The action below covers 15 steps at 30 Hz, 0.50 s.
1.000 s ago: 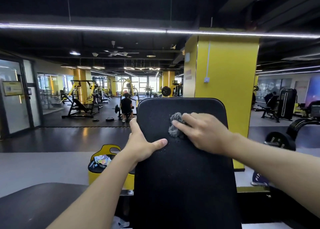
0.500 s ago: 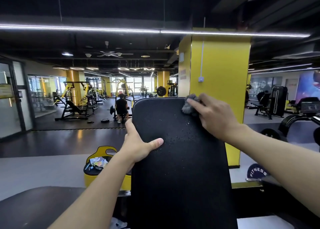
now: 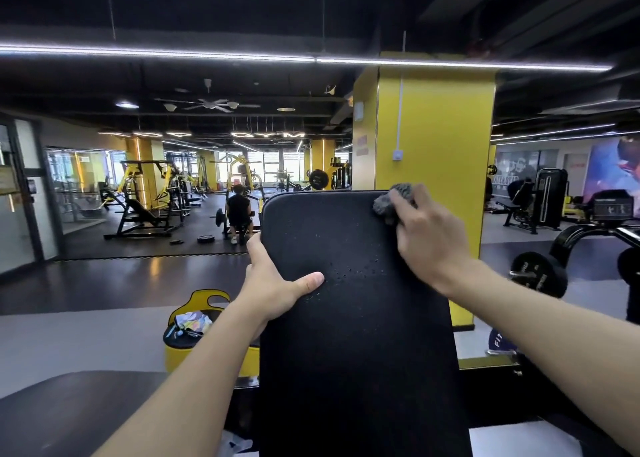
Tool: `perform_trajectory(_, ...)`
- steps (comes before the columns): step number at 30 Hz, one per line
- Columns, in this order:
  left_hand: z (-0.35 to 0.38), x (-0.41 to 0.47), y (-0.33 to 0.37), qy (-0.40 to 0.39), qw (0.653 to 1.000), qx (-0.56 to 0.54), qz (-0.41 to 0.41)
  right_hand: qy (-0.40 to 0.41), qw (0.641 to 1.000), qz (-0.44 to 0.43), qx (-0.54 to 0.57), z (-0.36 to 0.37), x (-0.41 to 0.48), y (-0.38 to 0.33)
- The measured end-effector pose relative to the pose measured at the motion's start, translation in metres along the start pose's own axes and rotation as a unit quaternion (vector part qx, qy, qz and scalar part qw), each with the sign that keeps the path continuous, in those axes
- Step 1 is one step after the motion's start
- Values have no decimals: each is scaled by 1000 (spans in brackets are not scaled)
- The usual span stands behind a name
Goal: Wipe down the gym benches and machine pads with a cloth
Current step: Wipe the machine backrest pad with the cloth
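Note:
A tall black back pad (image 3: 356, 335) stands upright in front of me, with small droplets speckled across its middle. My right hand (image 3: 429, 235) grips a bunched grey cloth (image 3: 393, 202) and presses it on the pad's top right corner. My left hand (image 3: 277, 287) grips the pad's left edge, thumb lying across the front face and fingers wrapped behind. A second black pad (image 3: 69, 411) lies flat at the lower left.
A yellow pillar (image 3: 436, 138) rises right behind the pad. A yellow-and-black seat (image 3: 204, 349) with a patterned rag on it stands left of the pad. A loaded barbell (image 3: 540, 276) sits to the right. A person sits at a far machine (image 3: 239, 210).
My right hand has swept the cloth from the pad's upper middle up and right to the top right corner. My left hand has kept its grip on the left edge.

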State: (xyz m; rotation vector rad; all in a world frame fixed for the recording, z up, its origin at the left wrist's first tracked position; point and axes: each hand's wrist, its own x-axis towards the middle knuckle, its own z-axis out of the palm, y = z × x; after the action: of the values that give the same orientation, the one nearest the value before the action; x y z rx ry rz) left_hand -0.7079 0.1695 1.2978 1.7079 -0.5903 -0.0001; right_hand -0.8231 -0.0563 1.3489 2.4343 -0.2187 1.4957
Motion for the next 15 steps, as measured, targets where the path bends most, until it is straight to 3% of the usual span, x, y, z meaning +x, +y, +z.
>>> perform_trajectory(3, 0, 0, 0, 3, 1000, 7, 1, 7, 981, -195, -17, 1, -24, 2)
perform_trajectory(5, 0, 0, 1, 3, 1000, 8, 3, -11, 967, -251, -27, -4, -16, 20)
perform_trajectory(6, 0, 0, 1, 3, 1000, 9, 3, -8, 973, -227, -37, -6, -9, 29)
perform_trajectory(8, 0, 0, 1, 4, 1000, 12, 3, 9, 997, -79, -25, -7, 3, 37)
perform_trajectory(10, -1, 1, 1, 5, 1000, 15, 2, 15, 998, 56, 5, -4, 4, 24)
perform_trajectory(11, -1, 1, 1, 4, 1000, 15, 3, 12, 997, 77, 17, -2, -2, 13)
perform_trajectory(12, 0, 1, 1, 4, 1000, 14, 4, 13, 998, 57, 24, 1, -11, 2)
perform_trajectory(15, 0, 0, 1, 6, 1000, 15, 4, 11, 993, -115, 9, 2, -35, -2)
